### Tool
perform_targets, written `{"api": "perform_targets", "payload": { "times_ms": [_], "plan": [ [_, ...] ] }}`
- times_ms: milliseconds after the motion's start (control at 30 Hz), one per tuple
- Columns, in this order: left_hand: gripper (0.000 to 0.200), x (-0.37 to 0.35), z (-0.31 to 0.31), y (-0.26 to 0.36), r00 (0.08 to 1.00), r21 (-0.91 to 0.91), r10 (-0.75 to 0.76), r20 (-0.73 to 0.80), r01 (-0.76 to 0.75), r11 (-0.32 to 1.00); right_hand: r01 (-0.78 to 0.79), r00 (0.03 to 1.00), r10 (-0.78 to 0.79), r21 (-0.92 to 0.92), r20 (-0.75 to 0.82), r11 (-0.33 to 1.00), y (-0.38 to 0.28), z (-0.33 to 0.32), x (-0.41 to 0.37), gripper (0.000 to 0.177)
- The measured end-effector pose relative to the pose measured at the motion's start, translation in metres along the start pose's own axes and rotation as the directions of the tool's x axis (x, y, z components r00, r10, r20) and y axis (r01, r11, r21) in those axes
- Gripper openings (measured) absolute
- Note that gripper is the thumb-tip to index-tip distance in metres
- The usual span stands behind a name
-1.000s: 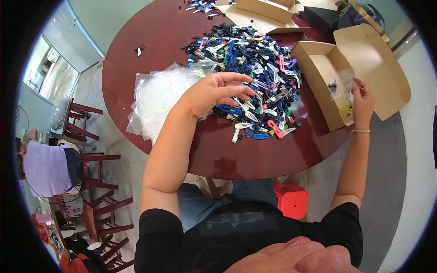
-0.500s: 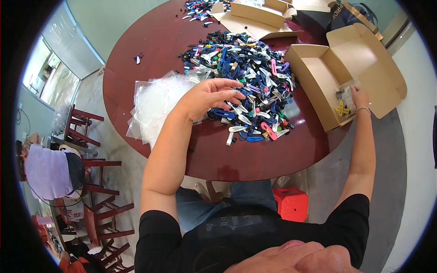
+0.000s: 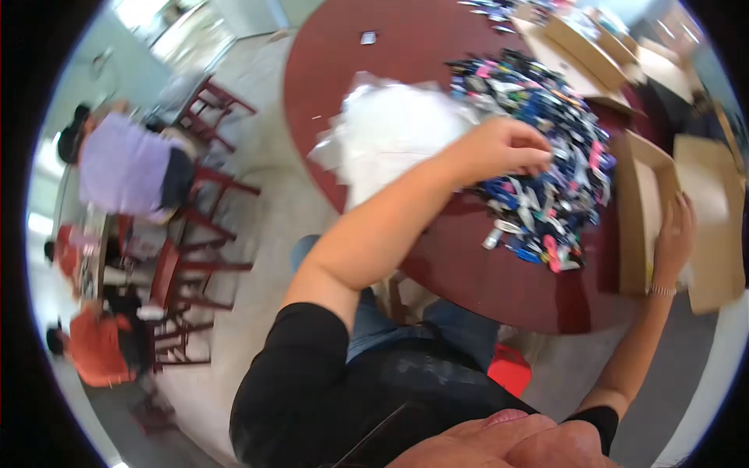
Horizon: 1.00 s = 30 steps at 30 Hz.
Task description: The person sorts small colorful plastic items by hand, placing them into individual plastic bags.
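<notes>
The view has been swung so that the worktop [image 3: 484, 269] lies farther right, and the right hand's fingers, earlier closed at a clear bag, are now straightened along the side of the open cardboard box [image 3: 644, 226]; whether anything is grasped by the right hand [image 3: 675, 246] cannot be told. The marking on the black shirt [image 3: 437, 390] is too blurred to be read. The box's long axis is pointed away from the person, with its lid [image 3: 718, 210] laid open to the right. The left hand [image 3: 507, 148] is held loosely curled and unclenched over the left edge of the pile of hair clips [image 3: 577, 187], beside the stack of clear bags [image 3: 398, 129]. At the pile's near end, a pink clip [image 3: 552, 253] is pointed lengthwise toward the worktop's near edge
</notes>
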State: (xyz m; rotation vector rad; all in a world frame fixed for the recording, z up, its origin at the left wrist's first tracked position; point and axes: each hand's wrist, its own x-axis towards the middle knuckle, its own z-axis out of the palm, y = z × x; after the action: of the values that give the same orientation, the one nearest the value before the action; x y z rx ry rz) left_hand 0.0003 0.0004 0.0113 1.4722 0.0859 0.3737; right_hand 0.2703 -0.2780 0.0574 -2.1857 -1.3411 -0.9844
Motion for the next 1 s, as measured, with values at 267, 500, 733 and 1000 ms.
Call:
{"api": "perform_targets", "payload": {
  "times_ms": [267,500,733,1000],
  "plan": [
    [0.016,-0.002,-0.025,0.012,0.827,-0.115,0.213,-0.521,-0.315,0.942,0.374,0.780,-0.606,0.659,0.157,0.652,-0.242,0.048,0.014,0.025],
    [0.018,0.001,-0.041,0.012,0.751,-0.163,0.243,-0.614,-0.422,0.892,0.453,0.635,-0.682,0.540,0.364,0.710,-0.298,0.103,0.014,0.031],
    [0.014,-0.001,-0.034,0.015,0.788,-0.100,0.218,-0.576,-0.332,0.938,0.557,0.743,-0.665,0.482,0.074,0.676,-0.296,0.121,0.020,0.013],
    [0.013,0.005,-0.044,0.003,0.775,-0.085,0.231,-0.588,-0.343,0.936,0.438,0.680,-0.684,0.602,0.264,0.668,-0.281,0.086,0.028,0.018]
  ]
}}
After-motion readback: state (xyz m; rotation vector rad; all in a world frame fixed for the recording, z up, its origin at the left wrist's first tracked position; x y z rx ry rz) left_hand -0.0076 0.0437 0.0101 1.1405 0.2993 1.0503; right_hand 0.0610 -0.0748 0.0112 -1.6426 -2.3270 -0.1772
